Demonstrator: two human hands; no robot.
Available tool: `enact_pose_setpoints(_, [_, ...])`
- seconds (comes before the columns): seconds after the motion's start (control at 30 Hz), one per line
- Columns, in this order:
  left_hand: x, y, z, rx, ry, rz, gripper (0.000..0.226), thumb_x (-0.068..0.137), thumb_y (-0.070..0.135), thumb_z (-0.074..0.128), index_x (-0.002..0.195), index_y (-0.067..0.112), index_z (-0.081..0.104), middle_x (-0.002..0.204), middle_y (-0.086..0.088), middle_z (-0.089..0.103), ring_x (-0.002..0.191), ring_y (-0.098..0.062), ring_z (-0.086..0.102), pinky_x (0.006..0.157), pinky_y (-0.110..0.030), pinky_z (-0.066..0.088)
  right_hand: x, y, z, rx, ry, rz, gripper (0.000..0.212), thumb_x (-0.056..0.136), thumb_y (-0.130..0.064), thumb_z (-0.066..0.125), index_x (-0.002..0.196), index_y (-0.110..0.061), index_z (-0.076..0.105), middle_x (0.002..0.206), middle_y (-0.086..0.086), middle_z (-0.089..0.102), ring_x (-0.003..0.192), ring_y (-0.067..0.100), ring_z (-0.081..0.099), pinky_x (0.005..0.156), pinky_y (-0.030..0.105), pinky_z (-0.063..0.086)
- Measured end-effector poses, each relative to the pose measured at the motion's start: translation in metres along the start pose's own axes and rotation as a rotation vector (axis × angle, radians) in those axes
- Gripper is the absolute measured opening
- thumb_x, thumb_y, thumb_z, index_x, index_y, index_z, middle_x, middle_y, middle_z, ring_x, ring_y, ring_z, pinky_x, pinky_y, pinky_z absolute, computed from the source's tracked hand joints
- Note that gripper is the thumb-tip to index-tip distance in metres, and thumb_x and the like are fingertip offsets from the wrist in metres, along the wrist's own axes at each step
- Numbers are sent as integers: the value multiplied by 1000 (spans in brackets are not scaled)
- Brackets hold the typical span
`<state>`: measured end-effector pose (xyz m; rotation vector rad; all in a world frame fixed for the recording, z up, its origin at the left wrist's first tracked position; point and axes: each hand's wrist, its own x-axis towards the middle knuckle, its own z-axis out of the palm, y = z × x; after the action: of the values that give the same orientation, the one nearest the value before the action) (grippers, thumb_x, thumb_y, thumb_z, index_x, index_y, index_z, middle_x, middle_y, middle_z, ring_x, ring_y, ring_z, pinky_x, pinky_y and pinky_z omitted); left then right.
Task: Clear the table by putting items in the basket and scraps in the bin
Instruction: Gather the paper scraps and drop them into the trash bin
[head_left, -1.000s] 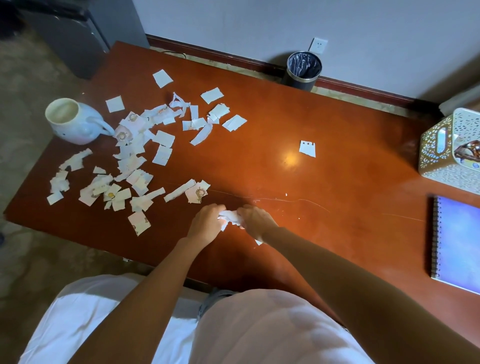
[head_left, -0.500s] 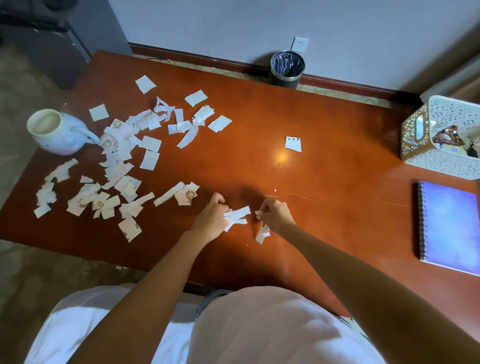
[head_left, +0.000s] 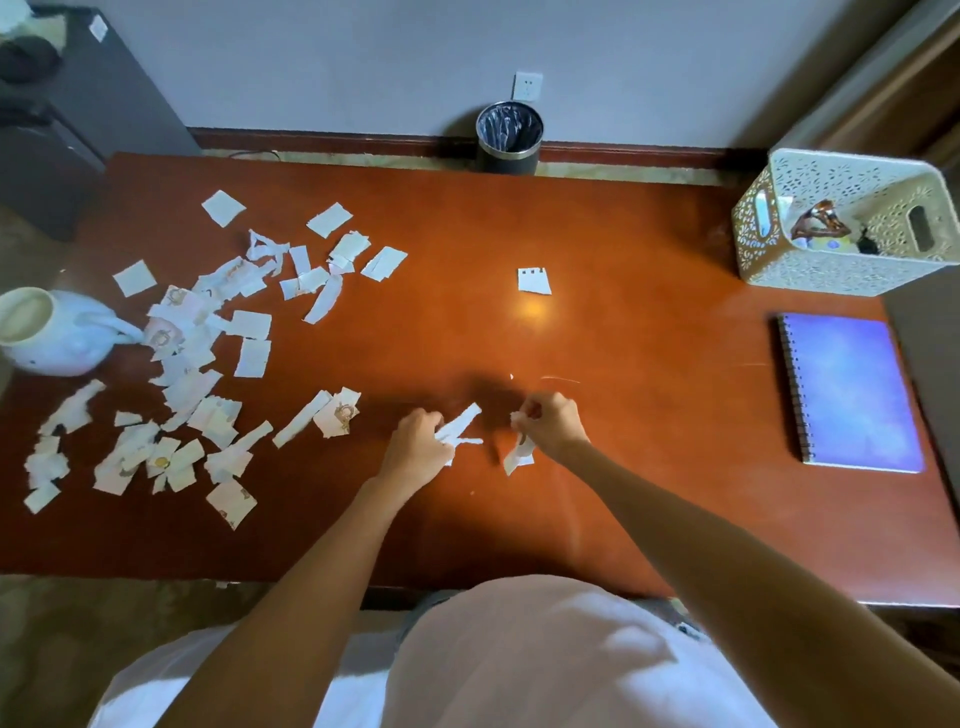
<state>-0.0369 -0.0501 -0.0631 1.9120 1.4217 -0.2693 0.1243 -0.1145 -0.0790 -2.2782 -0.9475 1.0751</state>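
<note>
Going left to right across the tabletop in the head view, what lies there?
White teapot → spread of paper scraps → left hand holding torn strips → right hand holding a scrap → purple spiral notebook, with the white basket behind it.

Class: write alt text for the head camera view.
Two bare hands, left and right, each pinch torn white paper scraps over a reddish-brown wooden table littered with more. A white perforated plastic basket and purple spiral notebook sit right.

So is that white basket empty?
No. The basket already holds a few small items, one brown and glossy, showing through its open top.
</note>
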Motion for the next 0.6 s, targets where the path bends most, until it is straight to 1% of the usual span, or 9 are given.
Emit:
enact_pose_setpoints(0.07, [3,22,-4,-120,41,12,13,81,3,59,69,3,53,100,-21,64,76,-25,51,61,-29,35,-1,3,-17,34,70,3,22,81,-3,63,60,-7,58,62,2,51,72,18,47,50,7,36])
enact_pose_setpoints(0.1, [5,37,-5,-171,49,30,7,82,4,60,80,-2,60,100,-21,66,75,-24,52,60,-28,36,-2,5,-28,50,110,15,16,82,-4,63,67,-1,62,65,4,52,72,18,47,51,6,35])
enact_pose_setpoints(0.2, [11,86,-4,-242,26,128,18,84,8,61,98,-3,63,96,-18,67,70,-21,54,46,-21,39,-7,17,-68,126,265,42,19,85,-8,62,86,10,65,72,9,55,71,19,49,49,10,36])
enact_pose_setpoints(0.27, [9,126,0,-264,14,196,9,87,13,60,87,4,61,81,-10,60,64,-20,51,37,-12,35,-15,30,-99,187,367,74,20,87,-10,61,86,9,64,68,7,55,66,19,49,47,14,35])
enact_pose_setpoints(0.37, [1,184,17,-300,-42,269,34,90,19,58,59,16,45,59,2,48,61,-20,49,41,-15,34,-31,60,-144,292,520,154,23,89,-13,59,69,-4,55,54,-6,48,52,9,43,42,8,34])
enact_pose_setpoints(0.43, [-6,223,35,-318,-110,299,32,89,12,57,60,17,44,57,5,43,51,-10,48,36,-10,30,-45,86,-172,372,618,211,27,89,-15,60,65,-9,48,55,-7,48,50,5,40,39,10,32])
enact_pose_setpoints(0.5, [-12,261,58,-316,-167,332,33,87,8,56,59,17,41,56,3,41,43,-7,51,31,-8,29,-61,116,-198,451,699,282,22,87,-14,60,68,-10,50,58,-4,51,50,4,43,40,9,34])
enact_pose_setpoints(0.53, [-16,281,71,-291,-185,362,31,86,6,56,60,16,42,57,1,42,46,-8,52,32,-8,31,-69,132,-212,483,734,311,21,85,-11,60,67,-11,50,58,-3,52,49,4,45,42,9,34])
enact_pose_setpoints(0.6, [-26,322,101,-220,-215,416,21,86,6,56,67,11,47,66,-5,51,64,-19,50,39,-14,33,-84,167,-238,528,794,374,19,81,-7,61,65,-10,52,58,0,55,49,7,49,46,14,35])
